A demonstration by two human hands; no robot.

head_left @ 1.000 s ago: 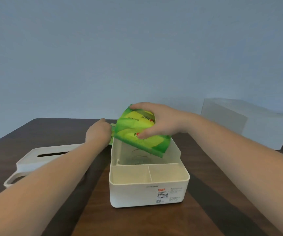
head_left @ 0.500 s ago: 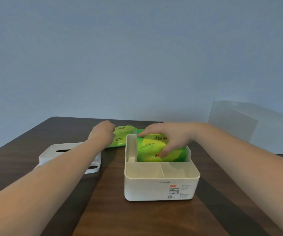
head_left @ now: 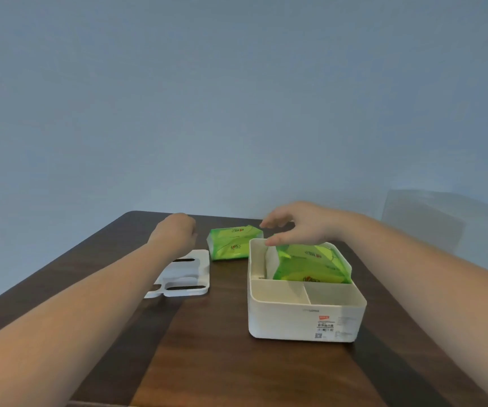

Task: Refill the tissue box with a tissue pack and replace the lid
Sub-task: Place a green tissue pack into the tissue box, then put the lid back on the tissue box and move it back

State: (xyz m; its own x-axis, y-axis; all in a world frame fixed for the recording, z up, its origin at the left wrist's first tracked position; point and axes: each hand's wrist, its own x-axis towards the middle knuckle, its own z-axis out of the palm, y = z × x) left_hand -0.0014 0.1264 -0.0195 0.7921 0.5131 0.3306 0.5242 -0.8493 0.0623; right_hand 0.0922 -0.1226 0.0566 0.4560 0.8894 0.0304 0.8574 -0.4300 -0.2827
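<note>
The white tissue box stands lidless on the dark wooden table. A green tissue pack lies tilted in its far compartment, its right end against the rim. Just above that pack my right hand hovers with fingers spread, holding nothing. A second green tissue pack rests on the table behind the box's left corner. The white lid with its slots lies flat to the left of the box. Over the lid's far end, my left hand is loosely curled and empty.
The box's two front compartments hold nothing. A pale white bin stands blurred at the far right behind the table. The table's left edge runs diagonally close to my left forearm.
My right hand has let go of the pack in the box and lifted off it. My left hand has come away from the second pack. The view has shifted left.
</note>
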